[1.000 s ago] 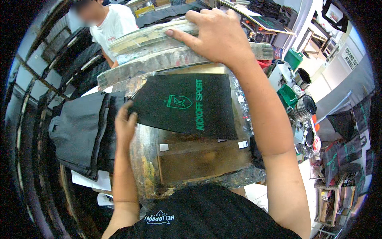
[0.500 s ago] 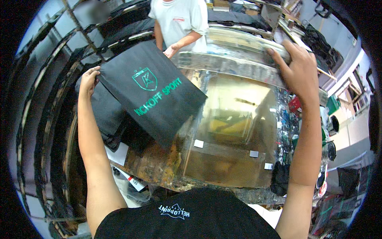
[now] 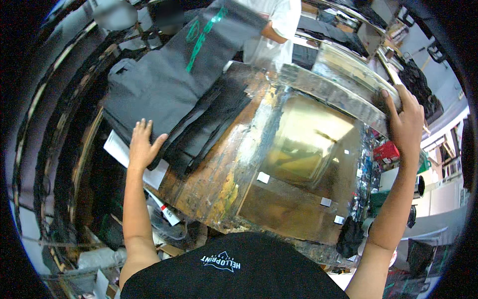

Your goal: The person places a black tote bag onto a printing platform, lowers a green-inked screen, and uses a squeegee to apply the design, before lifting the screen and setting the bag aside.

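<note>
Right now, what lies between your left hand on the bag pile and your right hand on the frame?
In the head view, the paint-stained printing table with its bare glass platen lies between the left hand and right hand.

person's in a black t-shirt (image 3: 234,271) w/ a small light-blue & white printed logo at the back of the neck. sleeves are short, so both forearms are bare. left hand (image 3: 142,144) & right hand (image 3: 406,119): no gloves, no rings, no watch.

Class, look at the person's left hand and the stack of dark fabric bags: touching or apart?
Touching. The head view shows the left hand lying flat on the near edge of the stack of dark fabric bags, its fingers overlapping the cloth with no gap.
</note>
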Tool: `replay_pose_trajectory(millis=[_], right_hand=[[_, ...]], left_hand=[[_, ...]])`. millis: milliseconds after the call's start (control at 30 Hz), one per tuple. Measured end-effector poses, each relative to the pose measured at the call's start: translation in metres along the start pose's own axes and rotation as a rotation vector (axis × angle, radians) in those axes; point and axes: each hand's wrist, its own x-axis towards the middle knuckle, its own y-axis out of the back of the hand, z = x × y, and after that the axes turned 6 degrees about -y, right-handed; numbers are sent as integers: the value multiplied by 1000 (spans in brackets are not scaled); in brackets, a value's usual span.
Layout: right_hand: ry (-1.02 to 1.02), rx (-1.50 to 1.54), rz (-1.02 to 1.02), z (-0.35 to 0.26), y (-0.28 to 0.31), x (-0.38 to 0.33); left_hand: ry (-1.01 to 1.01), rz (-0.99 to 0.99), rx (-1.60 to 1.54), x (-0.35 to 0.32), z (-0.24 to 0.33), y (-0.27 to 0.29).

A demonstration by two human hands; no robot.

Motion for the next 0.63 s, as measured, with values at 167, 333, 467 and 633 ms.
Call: replay_pose_trajectory(millis=[167, 333, 467, 633], right_hand=[[-25, 4, -11, -3, 11, -3], [47, 73, 87, -10, -4, -10], [61, 49, 74, -11, 6, -15], [52, 69, 88, -2, 6, -4]], left_hand=[[-52, -13, -13, -5, 24, 14], [-104, 151, -58, -2, 21, 24], [-180, 326, -31, 27, 21, 36], [-377, 503, 26, 71, 57, 102]])
